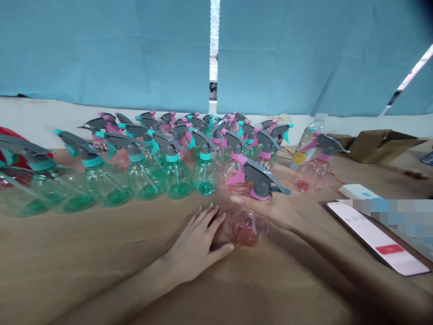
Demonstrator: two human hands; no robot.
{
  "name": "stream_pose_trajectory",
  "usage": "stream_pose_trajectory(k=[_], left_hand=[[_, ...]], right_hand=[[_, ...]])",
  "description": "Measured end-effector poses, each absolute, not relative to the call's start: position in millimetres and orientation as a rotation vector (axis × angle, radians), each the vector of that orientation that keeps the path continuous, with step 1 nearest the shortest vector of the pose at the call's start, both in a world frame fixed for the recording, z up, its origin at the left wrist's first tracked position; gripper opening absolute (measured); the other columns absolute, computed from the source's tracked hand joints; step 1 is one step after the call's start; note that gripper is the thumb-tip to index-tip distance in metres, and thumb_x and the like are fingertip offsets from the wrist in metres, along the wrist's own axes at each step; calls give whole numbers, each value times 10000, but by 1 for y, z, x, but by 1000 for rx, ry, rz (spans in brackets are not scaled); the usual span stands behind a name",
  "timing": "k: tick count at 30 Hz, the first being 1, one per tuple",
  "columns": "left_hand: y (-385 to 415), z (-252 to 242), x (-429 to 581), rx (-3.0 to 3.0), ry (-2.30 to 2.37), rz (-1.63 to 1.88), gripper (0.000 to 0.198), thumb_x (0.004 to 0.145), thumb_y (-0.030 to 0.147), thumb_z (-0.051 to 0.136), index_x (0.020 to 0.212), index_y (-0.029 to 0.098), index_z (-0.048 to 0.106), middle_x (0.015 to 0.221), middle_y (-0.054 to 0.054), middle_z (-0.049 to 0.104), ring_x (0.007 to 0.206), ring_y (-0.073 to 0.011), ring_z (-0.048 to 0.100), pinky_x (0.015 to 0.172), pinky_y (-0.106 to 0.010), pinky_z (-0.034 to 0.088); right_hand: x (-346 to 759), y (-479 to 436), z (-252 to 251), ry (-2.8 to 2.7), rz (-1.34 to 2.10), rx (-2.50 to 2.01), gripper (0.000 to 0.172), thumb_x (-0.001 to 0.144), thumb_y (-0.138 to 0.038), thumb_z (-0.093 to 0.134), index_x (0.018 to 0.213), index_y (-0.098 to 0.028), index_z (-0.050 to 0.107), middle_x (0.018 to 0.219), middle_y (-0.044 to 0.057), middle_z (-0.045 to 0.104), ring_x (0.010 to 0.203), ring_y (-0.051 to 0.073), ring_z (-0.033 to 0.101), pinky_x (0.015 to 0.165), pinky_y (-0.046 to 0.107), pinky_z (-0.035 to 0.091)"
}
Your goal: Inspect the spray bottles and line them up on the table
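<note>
My left hand lies flat on the wooden table, palm down with its fingers spread, just left of a pink spray bottle. Round the neck of that bottle, below its grey and pink trigger head, my right hand is closed; the bottle partly hides its fingers. The bottle stands nearly upright, nearer to me than the others. Behind my hands runs a front row of green spray bottles with grey and teal heads. Another pink spray bottle stands apart on the right.
More spray bottles with pink or teal nozzles crowd toward the wall. A labelled drink bottle and an open cardboard box are at the back right. A lit phone and a white box lie on the right. Something red sits far left.
</note>
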State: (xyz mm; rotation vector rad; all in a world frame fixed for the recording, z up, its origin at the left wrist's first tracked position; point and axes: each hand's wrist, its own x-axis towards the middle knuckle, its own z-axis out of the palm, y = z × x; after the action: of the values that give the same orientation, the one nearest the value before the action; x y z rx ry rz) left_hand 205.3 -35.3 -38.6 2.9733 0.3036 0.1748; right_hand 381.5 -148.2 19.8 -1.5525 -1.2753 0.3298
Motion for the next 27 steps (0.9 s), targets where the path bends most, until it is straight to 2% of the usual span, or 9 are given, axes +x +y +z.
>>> stream_pose_trajectory(k=[4,9,12,14,16,19,23,25,27], left_hand=[[-36,-39,205,2974,301,187,668,901,590,410,1373,117,390,1471,-147,306,1354,-288,258,1082,-469,245],[-36,-40,205,2961,294,203,668,897,591,420,1371,121,393,1466,-145,318,1351,-289,266,1079,-473,256],[-36,-40,205,2955,302,211,678,894,592,427,1375,117,388,1467,-144,316,1351,-294,264,1083,-473,250],[-36,-39,205,2951,302,211,682,891,595,429,1371,111,394,1464,-146,322,1350,-298,265,1083,-474,250],[-35,-39,205,2948,298,209,683,891,599,425,1370,112,398,1462,-146,326,1348,-299,269,1083,-475,250],[-35,-38,205,2952,295,202,680,896,606,408,1372,121,398,1466,-143,319,1350,-294,268,1084,-473,248],[-35,-38,205,2973,305,188,673,902,601,398,1374,121,396,1471,-144,307,1351,-298,263,1080,-485,250],[-36,-37,204,2977,315,191,662,900,590,415,1369,122,404,1464,-143,323,1344,-306,278,1072,-493,265],[-38,-37,204,2981,310,203,637,901,572,431,1353,123,425,1445,-142,358,1330,-307,306,1064,-492,284]], right_hand=[[381,-156,23,-1315,367,-1614,257,673,-339,729,921,-286,683,917,18,718,916,253,664,836,442,516],[386,-167,19,-1341,425,-1568,243,679,-357,723,896,-254,685,895,22,717,956,261,645,826,418,514],[386,-173,18,-1395,525,-1558,253,653,-332,745,871,-232,666,857,29,716,851,259,669,708,376,543],[383,-178,20,-1410,422,-1667,305,614,-329,767,876,-227,649,824,48,708,757,262,673,613,364,541],[379,-183,22,-1440,261,-1771,359,578,-330,785,883,-222,630,836,73,698,744,279,669,589,374,535],[376,-190,21,-1467,157,-1858,427,552,-361,800,894,-207,597,897,108,693,812,315,665,628,407,538],[378,-200,2,-1404,175,-1889,644,559,-472,781,1090,-221,516,1048,106,669,947,326,639,753,449,529],[378,-208,-7,-1379,125,-1895,685,575,-526,756,1136,-238,486,1104,101,642,1017,325,610,829,462,504],[376,-220,-11,-1342,80,-1957,678,587,-588,717,1121,-236,493,1033,108,656,975,339,624,807,473,512]])
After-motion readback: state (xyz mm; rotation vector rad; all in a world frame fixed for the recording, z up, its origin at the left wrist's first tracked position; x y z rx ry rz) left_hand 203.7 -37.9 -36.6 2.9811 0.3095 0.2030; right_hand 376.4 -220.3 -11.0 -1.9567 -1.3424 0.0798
